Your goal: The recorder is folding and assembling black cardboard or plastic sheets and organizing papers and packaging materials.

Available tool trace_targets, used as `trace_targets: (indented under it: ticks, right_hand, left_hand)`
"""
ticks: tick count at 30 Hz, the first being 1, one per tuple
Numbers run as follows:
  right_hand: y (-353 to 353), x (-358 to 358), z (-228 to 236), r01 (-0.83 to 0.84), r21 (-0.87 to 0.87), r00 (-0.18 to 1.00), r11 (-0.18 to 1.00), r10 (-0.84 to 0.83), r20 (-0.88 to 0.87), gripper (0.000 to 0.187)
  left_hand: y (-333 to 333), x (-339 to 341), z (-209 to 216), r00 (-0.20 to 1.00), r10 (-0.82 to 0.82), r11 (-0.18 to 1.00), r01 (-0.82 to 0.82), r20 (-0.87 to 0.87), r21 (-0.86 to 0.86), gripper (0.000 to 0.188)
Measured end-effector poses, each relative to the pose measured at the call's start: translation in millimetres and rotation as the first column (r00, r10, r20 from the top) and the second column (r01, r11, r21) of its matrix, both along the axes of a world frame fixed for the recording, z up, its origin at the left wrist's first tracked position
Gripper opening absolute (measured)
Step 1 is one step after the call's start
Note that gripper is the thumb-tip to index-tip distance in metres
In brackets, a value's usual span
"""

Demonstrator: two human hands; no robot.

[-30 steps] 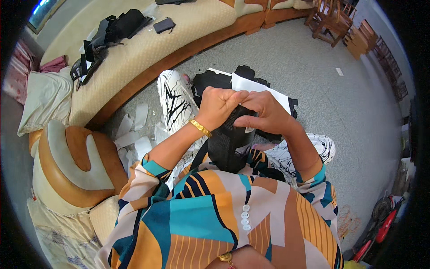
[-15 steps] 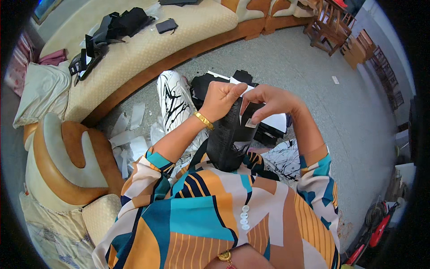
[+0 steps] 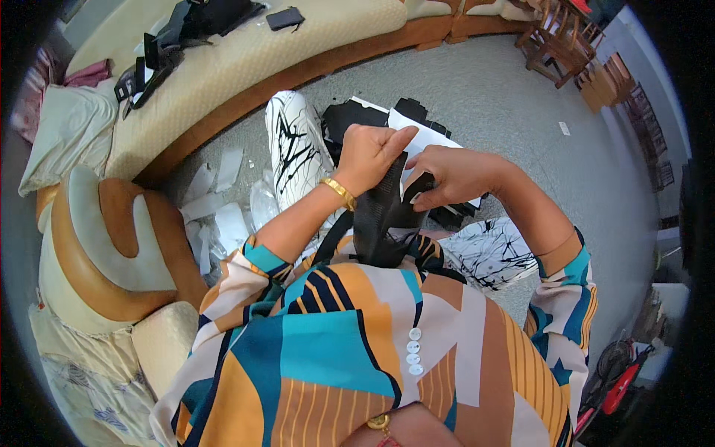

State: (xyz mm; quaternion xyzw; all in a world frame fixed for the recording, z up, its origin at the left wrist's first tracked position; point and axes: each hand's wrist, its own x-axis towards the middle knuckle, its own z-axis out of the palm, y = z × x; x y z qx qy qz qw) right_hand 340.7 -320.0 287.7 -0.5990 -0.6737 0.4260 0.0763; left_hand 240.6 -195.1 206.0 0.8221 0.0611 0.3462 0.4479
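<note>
A black cardboard box (image 3: 383,227) stands upright against my lap, with fine print on its side. My left hand (image 3: 370,158) is closed around its upper left edge, thumb stretched along the top, a gold bracelet on the wrist. With a pinch, my right hand (image 3: 456,177) grips a torn black flap (image 3: 419,188) at the box's upper right. Between the two hands the cardboard is split, and a pale inner face shows in the gap. The box's far side is hidden by my hands.
Flattened black and white cardboard (image 3: 421,119) lies beyond my hands between my legs. Clear plastic and white scraps (image 3: 232,225) litter the floor on the left. A curved cream sofa (image 3: 328,41) holds black packaging (image 3: 216,18) and a small black pouch (image 3: 285,18). A wooden chair (image 3: 558,41) stands far right.
My right hand has pulled to the right with the box's flap, and the split beside it is wider. My left hand keeps its hold. The whole view has shifted slightly.
</note>
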Motion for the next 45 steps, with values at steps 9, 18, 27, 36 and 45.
trace_targets:
  ticks: [9, 18, 27, 36, 45]
  right_hand:
    - [-20.7, -54.2, 10.2, -0.399, 0.172, 0.889, 0.901, 0.334, 0.313, 0.014]
    - [-50.3, -16.5, -8.2, -0.213, 0.293, 0.823, 0.932, 0.01, 0.569, 0.027]
    - [-15.5, -51.9, -37.5, -0.184, 0.135, 0.697, 0.974, 0.033, 0.716, 0.052]
    - [-12.8, -80.2, -68.8, 0.166, 0.594, 0.897, 0.787, -0.37, 0.24, 0.029]
    - [-31.7, -44.7, -133.1, 0.66, 0.607, 0.581, 0.443, -0.813, -0.038, 0.043]
  left_hand:
    - [32.4, 9.5, -27.9, 0.991, 0.103, 0.994, -0.106, -0.084, -0.034, 0.054]
    - [60.5, 1.7, -28.9, 0.987, 0.064, 0.84, 0.025, 0.145, -0.541, 0.049]
    - [45.8, 6.1, -33.6, 0.96, 0.231, 0.697, -0.049, 0.159, -0.716, 0.047]
    - [104.4, -5.0, -52.6, 0.85, 0.182, 0.543, 0.332, 0.494, -0.772, 0.052]
    - [129.3, -48.0, -40.6, 0.482, 0.04, 0.191, 0.856, 0.875, -0.481, 0.048]
